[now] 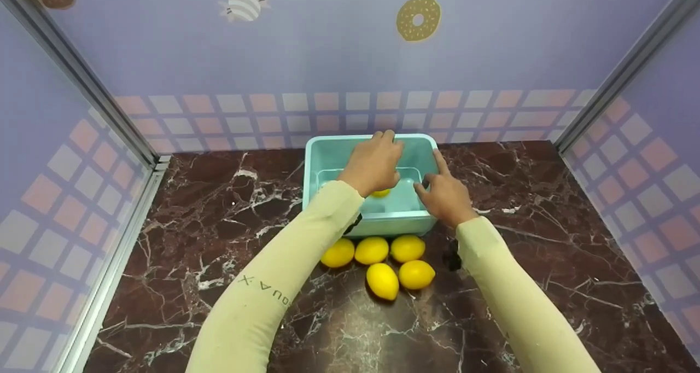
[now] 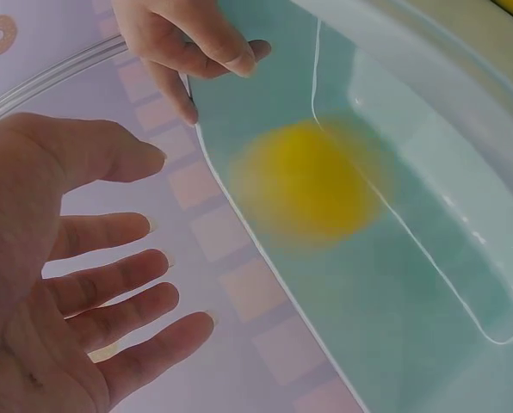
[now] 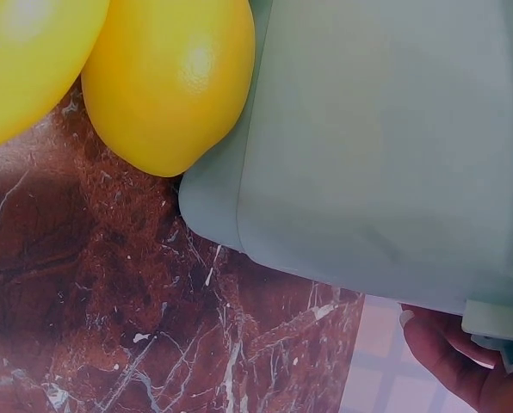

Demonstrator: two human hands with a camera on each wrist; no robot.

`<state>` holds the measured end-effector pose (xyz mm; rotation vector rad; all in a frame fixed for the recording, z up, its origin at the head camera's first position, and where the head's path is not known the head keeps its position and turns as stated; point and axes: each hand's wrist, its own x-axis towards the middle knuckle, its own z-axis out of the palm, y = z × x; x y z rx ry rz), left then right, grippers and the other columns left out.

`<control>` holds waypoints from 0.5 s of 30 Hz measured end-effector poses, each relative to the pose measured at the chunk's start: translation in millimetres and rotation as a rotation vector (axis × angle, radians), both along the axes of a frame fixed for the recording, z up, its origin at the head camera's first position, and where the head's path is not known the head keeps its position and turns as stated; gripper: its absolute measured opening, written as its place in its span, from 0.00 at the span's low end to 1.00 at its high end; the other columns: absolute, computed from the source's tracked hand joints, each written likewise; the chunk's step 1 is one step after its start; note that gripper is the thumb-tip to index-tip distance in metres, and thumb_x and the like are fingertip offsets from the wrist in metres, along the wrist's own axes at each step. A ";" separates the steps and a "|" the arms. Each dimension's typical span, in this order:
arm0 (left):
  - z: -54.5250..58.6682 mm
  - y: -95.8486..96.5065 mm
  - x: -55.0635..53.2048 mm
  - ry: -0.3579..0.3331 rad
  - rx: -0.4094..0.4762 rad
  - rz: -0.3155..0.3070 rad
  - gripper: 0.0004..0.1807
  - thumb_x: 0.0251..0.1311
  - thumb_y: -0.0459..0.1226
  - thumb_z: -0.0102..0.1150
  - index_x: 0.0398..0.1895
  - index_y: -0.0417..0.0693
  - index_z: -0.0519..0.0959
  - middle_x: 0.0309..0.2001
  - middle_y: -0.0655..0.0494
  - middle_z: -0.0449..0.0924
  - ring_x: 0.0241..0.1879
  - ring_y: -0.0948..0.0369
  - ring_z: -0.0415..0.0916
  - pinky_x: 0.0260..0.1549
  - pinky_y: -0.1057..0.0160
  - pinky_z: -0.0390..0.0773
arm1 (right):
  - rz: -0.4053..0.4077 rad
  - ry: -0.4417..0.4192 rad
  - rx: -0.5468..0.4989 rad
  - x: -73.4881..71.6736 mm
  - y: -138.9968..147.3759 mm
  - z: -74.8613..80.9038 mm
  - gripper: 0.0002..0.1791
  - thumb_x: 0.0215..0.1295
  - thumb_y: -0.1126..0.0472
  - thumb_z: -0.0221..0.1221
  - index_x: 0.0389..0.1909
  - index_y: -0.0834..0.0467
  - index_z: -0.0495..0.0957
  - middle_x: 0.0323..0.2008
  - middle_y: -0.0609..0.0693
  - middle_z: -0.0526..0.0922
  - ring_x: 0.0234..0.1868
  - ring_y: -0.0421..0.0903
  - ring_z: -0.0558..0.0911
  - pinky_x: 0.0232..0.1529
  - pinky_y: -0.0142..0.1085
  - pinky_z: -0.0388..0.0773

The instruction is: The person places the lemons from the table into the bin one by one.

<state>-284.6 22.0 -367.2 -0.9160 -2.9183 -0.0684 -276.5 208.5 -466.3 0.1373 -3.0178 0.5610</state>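
My left hand (image 1: 376, 164) is over a pale green plastic bin (image 1: 394, 227), its fingers spread and relaxed with nothing in them. Below it a yellow lemon (image 2: 312, 185) shows inside the bin, blurred in the left wrist view and partly hidden by the hand in the head view. At the bin's right side, my right hand (image 1: 449, 197) holds the rim, thumb on the inner side and fingers outside the wall. In the right wrist view, curled fingers (image 3: 441, 344) show beneath the rim.
Several lemons (image 1: 382, 281) lie on the dark marbled table (image 1: 519, 285) close in front of the bin. A lilac wall (image 1: 328, 50) with a checked band stands right behind the bin, and side panels rise at left and right.
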 end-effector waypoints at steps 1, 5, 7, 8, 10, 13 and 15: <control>0.4 0.3 -0.2 0.000 -0.002 -0.001 0.21 0.59 0.43 0.59 0.54 0.44 0.75 0.54 0.47 0.73 0.51 0.53 0.73 0.44 0.54 0.83 | 0.002 0.003 0.000 0.1 -0.2 0.1 0.22 0.69 0.47 0.52 0.42 0.62 0.82 0.78 0.53 0.46 0.32 0.57 0.81 0.37 0.52 0.77; 1.1 0.5 -0.1 0.005 -0.004 -0.005 0.21 0.59 0.43 0.59 0.54 0.44 0.75 0.54 0.47 0.73 0.51 0.53 0.73 0.45 0.55 0.82 | 0.004 0.006 0.002 -0.2 -0.1 0.2 0.22 0.69 0.47 0.52 0.42 0.62 0.81 0.78 0.53 0.46 0.32 0.57 0.81 0.37 0.52 0.77; 1.0 0.3 0.0 0.008 0.000 -0.005 0.21 0.59 0.43 0.59 0.54 0.44 0.75 0.53 0.47 0.73 0.51 0.53 0.73 0.45 0.55 0.82 | 0.004 0.006 0.002 -0.6 -0.2 0.1 0.22 0.69 0.47 0.52 0.42 0.62 0.81 0.78 0.53 0.46 0.32 0.57 0.81 0.37 0.52 0.77; 0.8 0.2 0.1 0.010 0.002 -0.005 0.21 0.59 0.43 0.60 0.54 0.44 0.76 0.53 0.47 0.73 0.51 0.53 0.73 0.45 0.55 0.82 | 0.004 0.007 0.002 -0.9 0.0 0.0 0.21 0.68 0.47 0.52 0.41 0.62 0.81 0.78 0.53 0.46 0.32 0.57 0.81 0.37 0.52 0.77; 0.5 -0.3 0.4 0.016 0.005 -0.003 0.20 0.59 0.43 0.60 0.53 0.44 0.76 0.53 0.47 0.74 0.51 0.53 0.73 0.44 0.54 0.82 | 0.006 0.009 0.003 -1.1 0.0 0.0 0.21 0.68 0.48 0.52 0.41 0.62 0.81 0.78 0.54 0.46 0.32 0.57 0.81 0.37 0.53 0.77; -0.4 -0.7 1.0 0.019 0.015 -0.004 0.19 0.59 0.42 0.60 0.51 0.44 0.76 0.53 0.47 0.74 0.50 0.52 0.73 0.43 0.54 0.82 | 0.005 0.009 -0.001 -0.6 -0.1 0.2 0.21 0.68 0.48 0.53 0.40 0.63 0.81 0.78 0.54 0.46 0.32 0.57 0.81 0.36 0.52 0.77; -0.8 -0.7 1.6 0.025 0.016 -0.010 0.18 0.60 0.42 0.59 0.51 0.44 0.76 0.53 0.46 0.74 0.50 0.52 0.74 0.42 0.54 0.83 | 0.002 0.002 -0.005 -0.1 0.1 0.2 0.21 0.69 0.48 0.53 0.41 0.63 0.82 0.78 0.53 0.46 0.31 0.57 0.81 0.36 0.52 0.77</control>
